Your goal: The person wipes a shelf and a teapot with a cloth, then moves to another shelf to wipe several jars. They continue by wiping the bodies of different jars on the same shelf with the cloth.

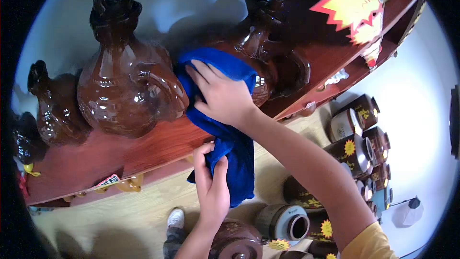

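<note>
On the shelf (148, 158), a blue cloth (237, 177) lay by a flared jug (254, 43)

Farthest left of both hands stood a small brown vase (57, 110) and, just left of the right hand (224, 97), a loop-topped jug (122, 84), its curved side piece close to the cloth. Below the right hand, in front of the shelf's edge, the left hand (213, 187) pinched a gathered part of the blue cloth between thumb and fingers; a loose end hung to its right. The right hand lay with fingers spread over the cloth's upper part, toward the flared jug's body; the exact contact was hidden. That jug's neck showed above the right hand. Well to the right of the hands, beyond the right forearm (306, 158), stood dark jars (354, 148).

The step in hand seemed to be wiping the flared jug. The next move appeared to call for light, even pressure from the right hand around the curve, with the left gathering slack away from the loop-topped jug.
</note>
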A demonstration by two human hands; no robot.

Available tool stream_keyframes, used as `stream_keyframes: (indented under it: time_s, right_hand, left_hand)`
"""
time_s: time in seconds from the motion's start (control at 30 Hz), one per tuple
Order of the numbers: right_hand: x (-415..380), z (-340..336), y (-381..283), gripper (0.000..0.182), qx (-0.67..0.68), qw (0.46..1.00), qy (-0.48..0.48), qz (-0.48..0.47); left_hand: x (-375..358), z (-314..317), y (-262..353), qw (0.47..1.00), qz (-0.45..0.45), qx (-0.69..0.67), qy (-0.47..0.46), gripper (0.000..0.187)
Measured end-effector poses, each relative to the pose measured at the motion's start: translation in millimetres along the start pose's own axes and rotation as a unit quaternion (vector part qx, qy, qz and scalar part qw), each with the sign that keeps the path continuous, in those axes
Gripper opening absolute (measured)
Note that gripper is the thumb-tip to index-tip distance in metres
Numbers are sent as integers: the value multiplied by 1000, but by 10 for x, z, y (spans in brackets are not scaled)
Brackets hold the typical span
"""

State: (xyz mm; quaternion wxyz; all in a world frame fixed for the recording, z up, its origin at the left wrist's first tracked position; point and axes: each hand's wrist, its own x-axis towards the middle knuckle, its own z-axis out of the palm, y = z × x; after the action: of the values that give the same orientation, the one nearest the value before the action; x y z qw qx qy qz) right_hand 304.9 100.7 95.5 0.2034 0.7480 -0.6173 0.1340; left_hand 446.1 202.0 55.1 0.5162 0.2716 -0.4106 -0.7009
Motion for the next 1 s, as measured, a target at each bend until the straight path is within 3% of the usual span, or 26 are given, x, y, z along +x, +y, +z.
stream_keyframes:
  time_s: [0.03,0.07,0.17,0.3,0.43,0.5,0.67,0.83,0.9,0.97,1.0]
  right_hand:
    - [46,25,-12,61,-1,999,-48,-21]
    - [111,70,-18,52,-3,1000,-11,-14]
    - [274,79,54,51,-53,998,16,10]
    - [189,32,107,51,-31,991,65,114]
    - [-16,-11,1,51,-30,988,77,129]
    - [-48,-62,41,50,9,994,56,92]
    - [95,-2,185,48,42,989,108,97]
    - [240,156,-17,50,-35,980,125,149]
    - [211,131,-38,52,-21,983,106,149]
    - [146,85,8,52,-59,997,45,8]
    - [93,140,38,51,-63,993,97,-16]
  left_hand:
    - [3,6,11,1000,1,10,-5,21]
    - [16,19,5,1000,0,11,9,21]
    - [26,34,52,999,1,29,28,19]
    - [39,26,140,997,-12,6,77,19]
    - [-84,-71,153,998,-15,7,53,19]
    - [-156,-83,162,998,-29,19,61,20]
    - [-76,24,205,996,-48,22,68,21]
    - [134,56,187,996,-21,38,81,23]
    - [137,65,194,991,-76,-57,97,14]
    - [108,25,115,991,-79,-48,98,14]
    - [84,10,75,991,-81,-43,100,14]
